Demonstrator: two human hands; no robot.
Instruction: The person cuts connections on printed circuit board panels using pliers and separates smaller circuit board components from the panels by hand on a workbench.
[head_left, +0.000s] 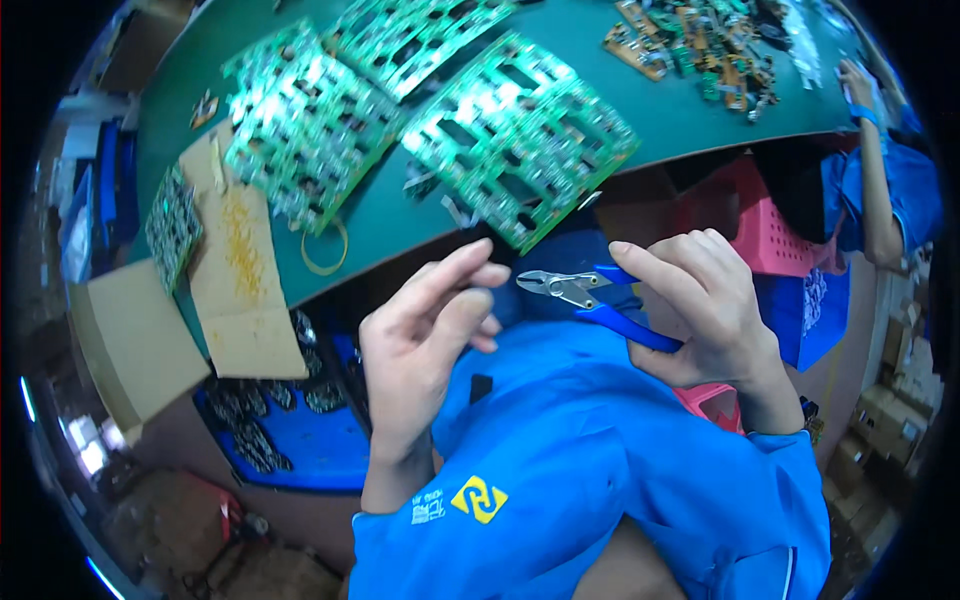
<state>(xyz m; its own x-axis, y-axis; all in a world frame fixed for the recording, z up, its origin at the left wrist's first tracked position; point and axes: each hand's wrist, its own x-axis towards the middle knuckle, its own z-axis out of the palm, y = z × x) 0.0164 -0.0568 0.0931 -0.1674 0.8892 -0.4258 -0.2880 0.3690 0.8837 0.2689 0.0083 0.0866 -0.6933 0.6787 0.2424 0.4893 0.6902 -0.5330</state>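
Blue-handled side cutters (555, 284) are gripped in my right hand (705, 300), their handles spread and their jaws pointing left. My left hand (422, 335) hovers just left of the jaws, fingers loosely bent and apart, with nothing visible in it. Beyond both hands, a green circuit board panel (520, 135) lies at the table's near edge, one corner jutting over it. Two more green board panels, a left one (305, 130) and a far one (410, 45), rest on the green table (400, 215).
Left on the table is a cardboard sheet (235, 250) with yellow bits, beside an upright-tilted board (173, 228) and a yellow ring (325, 248). Small boards (715, 50) are heaped at far right. A blue bin (300, 440) and a pink crate (760, 220) stand below. Another person's arm (878, 180) is at right.
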